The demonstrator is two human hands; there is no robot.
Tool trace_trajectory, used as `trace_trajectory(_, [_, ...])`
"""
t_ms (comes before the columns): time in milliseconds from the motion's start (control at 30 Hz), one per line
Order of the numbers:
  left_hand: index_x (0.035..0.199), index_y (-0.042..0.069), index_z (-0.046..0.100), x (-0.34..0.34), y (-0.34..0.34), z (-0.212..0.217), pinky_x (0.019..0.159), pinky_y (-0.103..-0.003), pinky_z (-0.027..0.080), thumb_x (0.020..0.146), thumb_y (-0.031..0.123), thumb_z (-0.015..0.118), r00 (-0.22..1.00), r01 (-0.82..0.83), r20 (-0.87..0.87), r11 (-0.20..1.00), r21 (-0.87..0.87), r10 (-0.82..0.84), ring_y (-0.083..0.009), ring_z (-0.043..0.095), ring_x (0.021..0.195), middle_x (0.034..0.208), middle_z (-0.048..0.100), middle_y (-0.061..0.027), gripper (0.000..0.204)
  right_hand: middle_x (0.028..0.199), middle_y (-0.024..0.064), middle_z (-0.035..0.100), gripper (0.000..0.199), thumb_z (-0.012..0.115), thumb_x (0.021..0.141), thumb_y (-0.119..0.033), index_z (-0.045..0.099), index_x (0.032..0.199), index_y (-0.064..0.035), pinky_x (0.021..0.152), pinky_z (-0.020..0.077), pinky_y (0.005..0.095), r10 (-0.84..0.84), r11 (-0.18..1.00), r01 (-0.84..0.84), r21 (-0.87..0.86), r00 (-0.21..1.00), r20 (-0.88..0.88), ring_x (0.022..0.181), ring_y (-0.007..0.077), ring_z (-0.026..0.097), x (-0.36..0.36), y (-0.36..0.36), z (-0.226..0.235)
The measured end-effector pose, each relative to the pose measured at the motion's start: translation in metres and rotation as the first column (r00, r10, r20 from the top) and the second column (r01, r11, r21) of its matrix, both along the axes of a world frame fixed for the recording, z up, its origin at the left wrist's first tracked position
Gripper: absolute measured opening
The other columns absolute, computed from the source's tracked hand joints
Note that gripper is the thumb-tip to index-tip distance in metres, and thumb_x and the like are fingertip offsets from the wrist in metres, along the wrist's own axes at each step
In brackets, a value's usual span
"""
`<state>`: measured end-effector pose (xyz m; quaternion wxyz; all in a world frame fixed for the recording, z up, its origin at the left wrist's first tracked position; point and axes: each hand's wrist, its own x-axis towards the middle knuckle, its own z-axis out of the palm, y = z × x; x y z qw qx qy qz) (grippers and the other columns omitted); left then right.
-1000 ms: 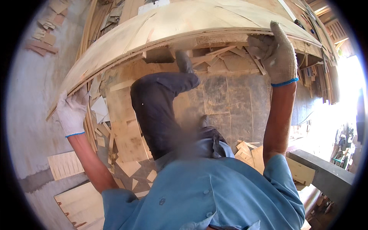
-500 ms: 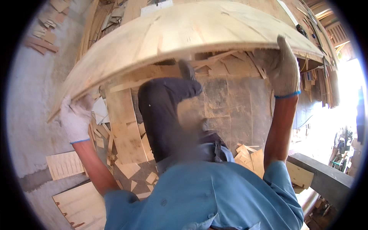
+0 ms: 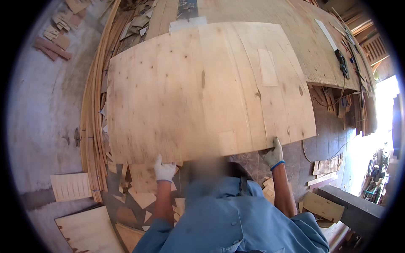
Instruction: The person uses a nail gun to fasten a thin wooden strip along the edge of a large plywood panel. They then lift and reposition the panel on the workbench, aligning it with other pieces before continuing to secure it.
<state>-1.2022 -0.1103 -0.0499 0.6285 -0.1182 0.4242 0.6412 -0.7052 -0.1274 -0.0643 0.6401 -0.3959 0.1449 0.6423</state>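
A large pale plywood sheet (image 3: 181, 92) with knots and patches spreads out in front of me, its far part over the workbench (image 3: 295, 38). My left hand (image 3: 164, 170), in a white knit glove, grips the near edge toward the left corner, thumb on top. On the same edge, farther right, my right hand (image 3: 273, 155) is closed in a similar glove, its thumb on the upper face and its fingers partly hidden underneath. The sheet covers much of the bench and the floor below.
A handsaw (image 3: 333, 46) with a black handle lies at the bench's right side. Long wood strips (image 3: 90, 126) run along the left. Plywood offcuts (image 3: 141, 196) litter the floor near me. A grey beam (image 3: 354, 206) stands at the lower right, and a cable (image 3: 310, 156) hangs near the bench.
The sheet has gone from steeply foreshortened to showing its broad upper face. Both hands have come nearer my body and closer together, still gripping its near edge. The bent leg is now mostly hidden.
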Motion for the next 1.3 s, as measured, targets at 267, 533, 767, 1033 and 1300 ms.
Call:
trace_trajectory(267, [0.137,0.010,0.046,-0.019,-0.010,-0.003,0.109,-0.053,0.034,0.094,0.040,0.056,0.987,0.063,0.148,0.998,0.001,-0.063,-0.0298,0.045,0.130,0.141,0.049,-0.0113,0.053,0.135,0.0133,0.052,0.051,0.044,0.099,-0.042,0.046,0.134,-0.0058,0.104,0.0408,0.0487,-0.097,0.993,0.102,-0.050,0.989,0.109,0.125,0.0328,0.048,-0.029,0.009,0.031])
trace_trajectory(533, [0.140,0.009,0.043,-0.030,0.018,-0.003,0.110,-0.050,0.033,0.093,0.045,0.057,0.999,-0.037,0.012,0.996,-0.081,0.038,-0.0320,0.043,0.131,0.143,0.046,-0.0104,0.061,0.122,0.0106,0.063,0.041,0.053,0.097,-0.039,0.055,0.125,-0.0078,0.091,0.0551,0.0445,-0.222,0.970,0.230,-0.077,0.970,0.099,0.109,0.0278,0.063,-0.035,0.021,0.017])
trace_trajectory(767, [0.138,0.010,0.045,-0.040,0.020,0.015,0.109,-0.051,0.036,0.094,0.041,0.056,0.998,-0.057,-0.037,0.995,-0.083,0.054,-0.0303,0.046,0.129,0.140,0.050,-0.0098,0.056,0.122,0.0106,0.063,0.039,0.051,0.099,-0.036,0.055,0.124,-0.0067,0.092,0.0554,0.0423,-0.191,0.973,0.203,-0.109,0.975,0.116,0.109,0.0266,0.063,-0.038,0.022,0.033])
trace_trajectory(1033, [0.137,0.011,0.046,-0.061,0.064,0.051,0.106,-0.052,0.039,0.092,0.030,0.062,0.987,-0.012,-0.161,1.000,-0.002,0.011,-0.0304,0.049,0.126,0.137,0.053,-0.0085,0.052,0.127,0.0108,0.060,0.041,0.052,0.099,-0.036,0.053,0.128,-0.0083,0.094,0.0538,0.0452,-0.170,0.978,0.190,-0.082,0.964,0.205,0.113,0.0279,0.061,-0.056,0.025,0.037])
trace_trajectory(1300, [0.139,0.008,0.043,-0.061,0.113,0.066,0.108,-0.050,0.037,0.096,0.026,0.056,0.981,-0.016,-0.191,1.000,0.001,0.016,-0.0303,0.047,0.128,0.140,0.050,-0.0100,0.049,0.127,0.0101,0.058,0.041,0.051,0.099,-0.034,0.051,0.129,-0.0062,0.099,0.0490,0.0462,-0.222,0.964,0.246,-0.103,0.955,0.196,0.116,0.0278,0.057,-0.081,0.080,0.089])
